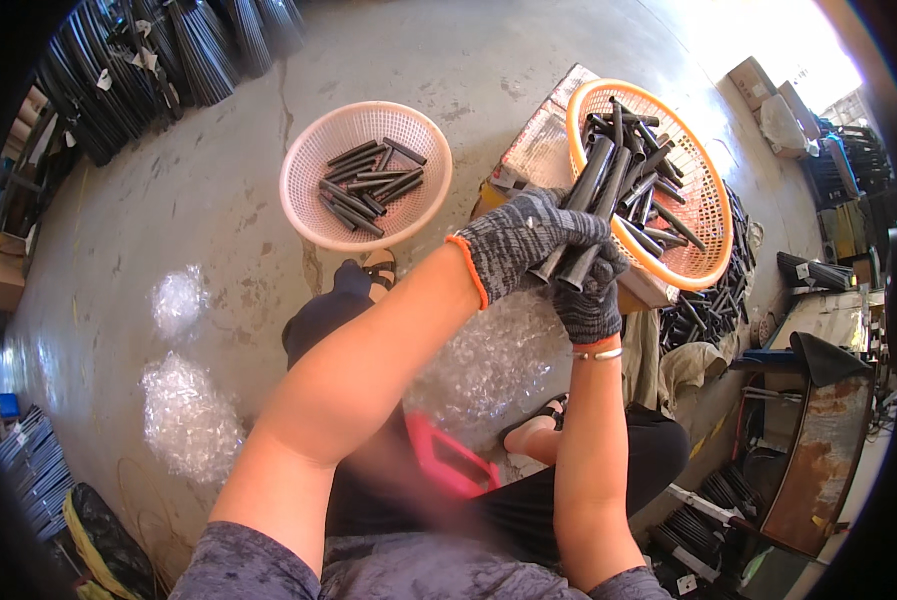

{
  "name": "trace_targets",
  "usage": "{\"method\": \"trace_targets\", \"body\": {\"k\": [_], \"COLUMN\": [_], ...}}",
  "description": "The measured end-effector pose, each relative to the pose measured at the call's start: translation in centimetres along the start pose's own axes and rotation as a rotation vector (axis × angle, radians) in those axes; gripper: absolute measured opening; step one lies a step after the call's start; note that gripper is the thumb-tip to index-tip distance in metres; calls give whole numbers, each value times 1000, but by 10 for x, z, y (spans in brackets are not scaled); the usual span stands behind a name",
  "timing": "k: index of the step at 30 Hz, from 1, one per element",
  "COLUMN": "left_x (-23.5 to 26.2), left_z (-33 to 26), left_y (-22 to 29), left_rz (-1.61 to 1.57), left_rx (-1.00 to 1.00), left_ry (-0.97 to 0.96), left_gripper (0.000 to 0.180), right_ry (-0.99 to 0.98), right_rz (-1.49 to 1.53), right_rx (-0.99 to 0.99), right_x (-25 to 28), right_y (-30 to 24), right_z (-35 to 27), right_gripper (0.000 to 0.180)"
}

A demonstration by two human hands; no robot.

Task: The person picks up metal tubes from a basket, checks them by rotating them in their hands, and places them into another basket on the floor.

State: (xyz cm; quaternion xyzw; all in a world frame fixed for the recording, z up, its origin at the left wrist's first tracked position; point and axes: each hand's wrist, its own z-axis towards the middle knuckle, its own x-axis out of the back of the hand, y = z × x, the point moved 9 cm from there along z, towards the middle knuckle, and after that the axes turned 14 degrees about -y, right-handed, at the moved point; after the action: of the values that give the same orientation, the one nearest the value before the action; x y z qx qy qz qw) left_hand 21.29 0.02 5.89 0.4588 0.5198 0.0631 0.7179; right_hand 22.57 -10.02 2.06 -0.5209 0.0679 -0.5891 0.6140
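Left hand is gripping two black tubes from the near side, its gloved back facing me and its fingers lying across them toward the right. From my distant seat I am seeing the left forearm slanting up across the view from the lower left. Right hand is closing around the tubes' near ends from below, knuckles bunching just under the left fingers; its palm is hiding from me. The right forearm is standing nearly upright, a bracelet circling the wrist below the orange cuff. The tubes are tilting away, their open ends pointing at me and their far ends overlapping the orange basket, where more tubes are lying jumbled. That basket is resting on a box. Farther left, the pink basket is holding a smaller batch on the floor.
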Motion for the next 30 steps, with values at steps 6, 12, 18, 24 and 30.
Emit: {"method": "trace_targets", "body": {"k": [6, 12, 18, 24, 30], "left_x": [10, 15, 29, 6, 7], "left_z": [-26, -25, -30, -7, -13], "left_y": [37, 45, 31, 23, 23], "left_rz": [-37, -38, -108, -114, -258], "left_rx": [-210, -249, -205, -189, -149], "left_ry": [89, 63, 102, 22, -37], "left_gripper": [31, 26, 21, 27, 28], "right_ry": [98, -421, 230, 10, 87], "right_rz": [902, -303, 623, 392, 1383], "right_rx": [-623, -799, -1058, -104, -503], "right_x": [-80, -149, -94, -8, -81], "right_y": [97, 253, 158, 4, 61], "right_z": [-82, -347, -182, 25, -22], "right_gripper": [15, 25, 52, 48, 44]}}
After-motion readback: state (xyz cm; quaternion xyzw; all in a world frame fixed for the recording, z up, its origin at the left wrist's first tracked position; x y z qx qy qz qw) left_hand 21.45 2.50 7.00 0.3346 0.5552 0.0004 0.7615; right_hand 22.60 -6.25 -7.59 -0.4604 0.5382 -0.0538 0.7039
